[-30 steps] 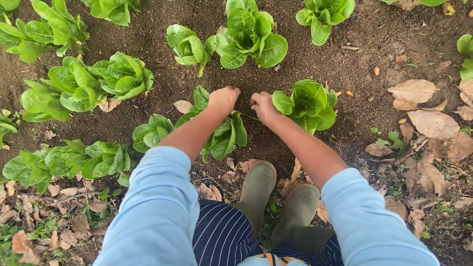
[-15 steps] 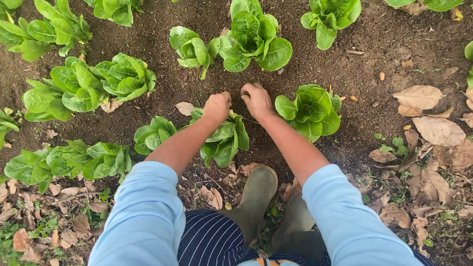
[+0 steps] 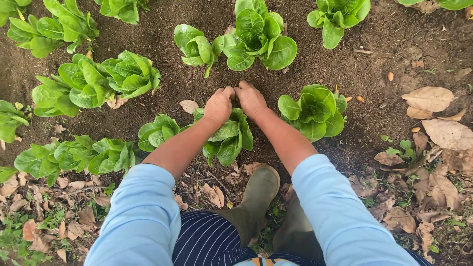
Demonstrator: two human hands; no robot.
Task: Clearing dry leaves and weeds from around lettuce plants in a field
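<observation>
Crouched at the edge of the bed, both arms stretched forward over the lettuce plant directly ahead of my boots. The plant lies straight out from me, its leaves fanning back toward my knees, its base at the far end where my hands are. My left hand and right hand are together, knuckles touching, fingers curled down into the dark soil at the top of the plant. Whether they grip the stem or only press the earth around it I cannot tell; the fingertips are hidden. Neither hand is clearly nearer; the left sits a touch lower, over the leaves.

Neighbours: a larger lettuce head just to the right, a smaller one beside my left forearm, a big one beyond the hands. Dry brown leaves litter the right margin.

Against the earlier frames: a second ago my hands were apart, with a gap of soil between them; half a second ago closer; now closed up, meeting over the plant's base.
</observation>
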